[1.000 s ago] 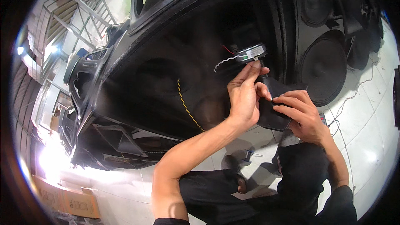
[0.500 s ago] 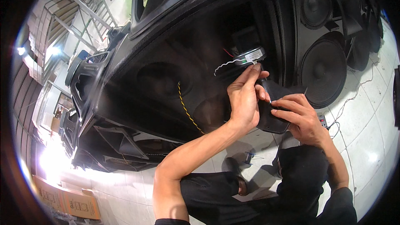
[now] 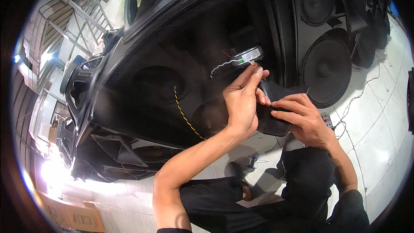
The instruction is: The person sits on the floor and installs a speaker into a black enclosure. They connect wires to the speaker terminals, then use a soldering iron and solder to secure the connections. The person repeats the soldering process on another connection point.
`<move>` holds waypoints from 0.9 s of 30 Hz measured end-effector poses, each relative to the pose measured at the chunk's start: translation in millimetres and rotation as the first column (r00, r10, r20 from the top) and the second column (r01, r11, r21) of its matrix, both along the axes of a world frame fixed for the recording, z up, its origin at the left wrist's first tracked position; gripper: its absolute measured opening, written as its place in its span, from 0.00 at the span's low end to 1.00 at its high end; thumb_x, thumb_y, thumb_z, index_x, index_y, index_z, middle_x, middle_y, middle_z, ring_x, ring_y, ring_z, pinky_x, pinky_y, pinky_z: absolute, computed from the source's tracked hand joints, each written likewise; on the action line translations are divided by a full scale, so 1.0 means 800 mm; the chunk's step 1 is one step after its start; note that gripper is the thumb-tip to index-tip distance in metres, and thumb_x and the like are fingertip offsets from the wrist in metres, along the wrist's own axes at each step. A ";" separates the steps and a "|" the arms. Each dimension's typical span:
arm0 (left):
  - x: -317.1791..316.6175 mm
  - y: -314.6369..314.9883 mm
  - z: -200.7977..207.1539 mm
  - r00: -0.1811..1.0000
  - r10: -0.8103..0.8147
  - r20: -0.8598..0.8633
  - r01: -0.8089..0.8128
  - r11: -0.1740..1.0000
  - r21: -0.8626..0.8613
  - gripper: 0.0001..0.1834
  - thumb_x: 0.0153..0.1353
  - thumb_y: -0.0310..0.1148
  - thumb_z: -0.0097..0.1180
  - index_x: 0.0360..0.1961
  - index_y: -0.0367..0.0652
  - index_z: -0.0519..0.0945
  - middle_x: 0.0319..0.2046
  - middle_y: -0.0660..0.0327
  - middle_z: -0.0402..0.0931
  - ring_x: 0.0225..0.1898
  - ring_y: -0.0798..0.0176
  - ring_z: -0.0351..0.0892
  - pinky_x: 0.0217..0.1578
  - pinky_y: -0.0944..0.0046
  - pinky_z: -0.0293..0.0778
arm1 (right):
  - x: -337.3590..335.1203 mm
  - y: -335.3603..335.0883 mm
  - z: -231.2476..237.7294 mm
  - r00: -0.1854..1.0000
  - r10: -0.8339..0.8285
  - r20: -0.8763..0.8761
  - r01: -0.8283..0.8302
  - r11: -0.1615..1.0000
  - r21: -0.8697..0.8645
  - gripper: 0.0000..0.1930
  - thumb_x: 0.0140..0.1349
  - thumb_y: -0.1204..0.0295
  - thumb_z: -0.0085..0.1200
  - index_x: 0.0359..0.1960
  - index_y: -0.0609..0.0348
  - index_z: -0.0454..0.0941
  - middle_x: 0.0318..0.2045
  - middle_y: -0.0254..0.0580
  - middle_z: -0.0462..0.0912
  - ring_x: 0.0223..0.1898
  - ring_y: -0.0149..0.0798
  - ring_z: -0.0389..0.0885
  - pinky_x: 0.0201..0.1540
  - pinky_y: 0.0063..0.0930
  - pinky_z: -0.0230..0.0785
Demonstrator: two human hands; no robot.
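Here the left hand (image 3: 241, 103) pinches a round speaker driver (image 3: 246, 55) just above its fingertips, inside the black speaker cabinet (image 3: 142, 82); the right hand (image 3: 304, 118) grips a black horn piece (image 3: 271, 112) between both. Tugging could likely snap the thin white wire (image 3: 222, 66).

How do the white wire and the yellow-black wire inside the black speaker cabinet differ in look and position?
The white wire is short and wavy and ends by the round driver back, just above the left hand. The yellow-black wire is longer, twisted in two colours, and runs lower, down toward the left wrist. The white one lies nearly level; the yellow-black one slants steeply. Both are thin and lie inside the black speaker cabinet.
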State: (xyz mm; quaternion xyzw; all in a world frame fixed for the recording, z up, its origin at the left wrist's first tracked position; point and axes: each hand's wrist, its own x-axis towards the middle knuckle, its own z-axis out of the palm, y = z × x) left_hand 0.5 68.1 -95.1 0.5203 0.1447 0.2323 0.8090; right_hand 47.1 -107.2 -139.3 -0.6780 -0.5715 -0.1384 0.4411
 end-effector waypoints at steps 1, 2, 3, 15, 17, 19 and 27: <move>-0.001 0.001 -0.001 1.000 -0.020 0.005 0.020 1.000 -0.014 0.21 0.67 0.31 0.61 0.57 0.28 0.76 0.43 0.47 0.83 0.16 0.71 0.72 0.20 0.68 0.74 | 0.000 0.000 0.000 1.000 0.002 -0.001 -0.002 1.000 -0.005 0.30 0.40 0.92 0.58 0.48 0.56 0.85 0.52 0.43 0.83 0.54 0.49 0.77 0.55 0.42 0.71; -0.002 0.000 0.000 1.000 -0.019 -0.002 0.019 1.000 -0.019 0.21 0.67 0.31 0.61 0.57 0.28 0.76 0.43 0.47 0.83 0.17 0.70 0.73 0.20 0.67 0.74 | 0.001 -0.001 0.000 1.000 0.002 0.001 -0.002 1.000 -0.009 0.30 0.39 0.92 0.58 0.48 0.55 0.85 0.52 0.43 0.83 0.54 0.49 0.77 0.55 0.42 0.71; -0.003 -0.001 0.003 1.000 -0.016 -0.010 0.016 1.000 -0.019 0.21 0.67 0.31 0.61 0.57 0.29 0.76 0.43 0.47 0.83 0.17 0.70 0.73 0.21 0.67 0.74 | 0.001 -0.001 0.000 1.000 0.004 0.003 -0.004 1.000 -0.010 0.31 0.39 0.93 0.58 0.49 0.55 0.85 0.52 0.43 0.83 0.54 0.49 0.77 0.55 0.42 0.71; -0.005 0.008 0.010 1.000 0.012 -0.024 -0.013 0.999 -0.039 0.16 0.67 0.31 0.61 0.50 0.30 0.80 0.43 0.48 0.83 0.18 0.70 0.74 0.23 0.67 0.75 | 0.006 -0.004 -0.004 0.997 0.021 0.072 -0.017 0.999 -0.050 0.31 0.41 0.82 0.67 0.53 0.53 0.81 0.55 0.40 0.81 0.56 0.45 0.76 0.54 0.43 0.70; -0.002 0.008 0.012 0.999 0.019 -0.047 -0.022 0.998 -0.064 0.17 0.67 0.32 0.62 0.51 0.30 0.80 0.43 0.50 0.84 0.19 0.71 0.72 0.23 0.68 0.75 | 0.006 -0.004 -0.004 0.997 0.021 0.072 -0.017 0.999 -0.048 0.31 0.40 0.83 0.67 0.53 0.53 0.81 0.55 0.40 0.81 0.56 0.46 0.76 0.54 0.43 0.70; -0.002 0.010 0.012 0.999 0.008 -0.043 -0.012 0.996 -0.089 0.17 0.66 0.33 0.62 0.51 0.31 0.80 0.44 0.52 0.84 0.19 0.73 0.71 0.24 0.69 0.74 | 0.006 -0.002 -0.001 0.997 0.026 0.067 -0.023 0.999 -0.037 0.31 0.40 0.83 0.67 0.52 0.53 0.82 0.55 0.40 0.81 0.56 0.46 0.76 0.54 0.43 0.70; -0.002 0.007 0.006 0.999 -0.034 -0.024 0.030 0.989 -0.144 0.15 0.66 0.35 0.63 0.48 0.34 0.81 0.44 0.54 0.83 0.17 0.74 0.68 0.22 0.69 0.72 | 0.006 -0.001 -0.004 0.997 0.004 0.075 -0.002 1.000 -0.022 0.30 0.38 0.83 0.68 0.50 0.53 0.83 0.53 0.39 0.82 0.55 0.46 0.77 0.54 0.43 0.71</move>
